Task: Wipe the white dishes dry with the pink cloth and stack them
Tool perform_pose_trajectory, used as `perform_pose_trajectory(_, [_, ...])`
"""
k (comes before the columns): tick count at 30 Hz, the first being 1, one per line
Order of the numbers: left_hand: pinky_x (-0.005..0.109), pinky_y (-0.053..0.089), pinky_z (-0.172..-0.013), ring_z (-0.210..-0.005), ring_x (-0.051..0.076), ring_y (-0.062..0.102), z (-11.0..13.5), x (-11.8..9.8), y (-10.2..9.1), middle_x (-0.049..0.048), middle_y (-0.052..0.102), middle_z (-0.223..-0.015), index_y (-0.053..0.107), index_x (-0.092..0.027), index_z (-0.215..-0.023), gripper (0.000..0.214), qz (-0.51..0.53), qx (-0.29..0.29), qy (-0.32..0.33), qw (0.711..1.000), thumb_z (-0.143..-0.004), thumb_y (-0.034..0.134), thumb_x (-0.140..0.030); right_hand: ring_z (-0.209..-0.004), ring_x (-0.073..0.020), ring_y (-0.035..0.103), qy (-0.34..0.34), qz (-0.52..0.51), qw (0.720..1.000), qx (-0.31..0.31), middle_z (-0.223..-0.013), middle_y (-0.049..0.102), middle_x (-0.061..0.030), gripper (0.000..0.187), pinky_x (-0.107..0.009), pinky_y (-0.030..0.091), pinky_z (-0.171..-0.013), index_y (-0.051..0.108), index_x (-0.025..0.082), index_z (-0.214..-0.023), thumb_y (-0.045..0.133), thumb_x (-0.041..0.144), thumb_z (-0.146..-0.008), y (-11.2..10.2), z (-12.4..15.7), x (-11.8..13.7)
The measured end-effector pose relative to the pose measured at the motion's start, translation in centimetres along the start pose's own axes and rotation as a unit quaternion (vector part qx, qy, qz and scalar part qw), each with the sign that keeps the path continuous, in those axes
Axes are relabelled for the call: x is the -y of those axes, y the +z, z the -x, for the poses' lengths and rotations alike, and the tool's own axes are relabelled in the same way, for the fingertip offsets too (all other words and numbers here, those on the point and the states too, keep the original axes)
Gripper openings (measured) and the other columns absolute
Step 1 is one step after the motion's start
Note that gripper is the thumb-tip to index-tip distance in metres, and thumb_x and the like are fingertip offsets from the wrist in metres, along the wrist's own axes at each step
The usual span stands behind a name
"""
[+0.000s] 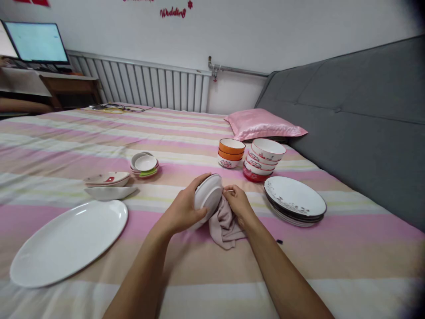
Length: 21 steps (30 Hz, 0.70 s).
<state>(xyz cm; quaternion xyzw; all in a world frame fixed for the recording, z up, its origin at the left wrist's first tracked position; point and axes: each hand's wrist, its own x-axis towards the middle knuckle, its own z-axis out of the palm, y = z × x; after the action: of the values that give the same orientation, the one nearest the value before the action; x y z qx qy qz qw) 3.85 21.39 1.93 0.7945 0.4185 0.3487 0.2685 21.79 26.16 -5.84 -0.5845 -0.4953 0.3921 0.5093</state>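
Observation:
My left hand (183,209) grips a white plate (210,197) by its rim, tipped on edge above the bed with its ringed underside facing right. At the plate's right side, my right hand (239,206) is closed on a dusty-pink cloth (226,225). The cloth touches the plate and hangs down in folds onto the bedspread. Part of the plate is hidden by my left fingers and the cloth. Nearest to my right hand is a stack of dark-rimmed white plates (295,195), the top one bearing a grey floral pattern.
Beyond my hands stand stacked orange bowls (231,150) and red-and-white bowls (264,157). To the left lie a white oval platter (71,241), boat-shaped dishes (108,179) and small round dishes (145,164). A pink pillow (264,123) rests by the grey headboard (352,97). Another person's arm shows far left.

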Motion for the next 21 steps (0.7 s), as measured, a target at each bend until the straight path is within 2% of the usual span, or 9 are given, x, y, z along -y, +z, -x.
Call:
perform_pose_trajectory(6, [0.038, 0.036, -0.101, -0.120, 0.023, 0.044, -0.2, 0.2, 0.1, 0.0058, 0.043, -0.135, 0.031, -0.022, -0.133, 0.074, -0.012, -0.022, -0.009, 1.000, -0.065, 0.057, -0.014, -0.064, -0.0142, 0.054, -0.030, 0.181, 0.981, 0.062, -0.069, 0.061, -0.0008, 0.009, -0.024, 0.037, -0.058, 0.053, 0.019, -0.075, 0.051, 0.028, -0.074, -0.2, 0.4, 0.1])
perform_pose_trajectory(11, [0.039, 0.038, -0.099, -0.119, 0.025, 0.046, -0.2, 0.4, 0.0, 0.0075, 0.044, -0.135, 0.032, -0.021, -0.133, 0.074, -0.017, -0.032, -0.012, 0.999, -0.064, 0.057, -0.015, -0.063, -0.0133, 0.051, -0.050, 0.253, 0.958, 0.123, -0.069, 0.059, -0.0009, 0.006, -0.023, 0.033, -0.056, 0.051, 0.019, -0.071, 0.049, 0.023, -0.074, -0.6, 1.0, 1.2])
perform_pose_trajectory(15, [0.039, 0.038, -0.099, -0.119, 0.025, 0.045, -0.2, 0.6, -0.1, 0.0080, 0.043, -0.135, 0.032, -0.021, -0.133, 0.074, -0.015, -0.033, -0.009, 0.999, -0.064, 0.057, -0.015, -0.060, -0.0128, 0.050, -0.054, 0.226, 0.962, 0.141, -0.066, 0.059, 0.0003, 0.003, -0.022, 0.033, -0.053, 0.052, 0.019, -0.069, 0.051, 0.021, -0.070, -0.8, 1.1, 1.2])
perform_pose_trajectory(18, [0.038, 0.036, -0.101, -0.121, 0.024, 0.043, -0.1, 0.6, -0.1, 0.0077, 0.042, -0.136, 0.032, -0.020, -0.133, 0.074, -0.010, -0.034, -0.005, 0.999, -0.064, 0.057, -0.014, -0.055, -0.0124, 0.050, -0.053, 0.167, 0.978, 0.109, -0.062, 0.058, 0.0016, 0.006, -0.022, 0.035, -0.051, 0.053, 0.019, -0.070, 0.052, 0.025, -0.069, -0.8, 0.9, 1.0])
perform_pose_trajectory(21, [0.037, 0.035, -0.103, -0.122, 0.023, 0.042, -0.1, 0.4, -0.1, 0.0068, 0.042, -0.136, 0.031, -0.020, -0.134, 0.075, -0.007, -0.029, -0.008, 1.000, -0.064, 0.058, -0.014, -0.056, -0.0129, 0.053, -0.082, 0.113, 0.988, 0.068, -0.063, 0.059, 0.0012, 0.009, -0.023, 0.039, -0.053, 0.055, 0.019, -0.072, 0.053, 0.028, -0.070, -0.7, 0.6, 1.1])
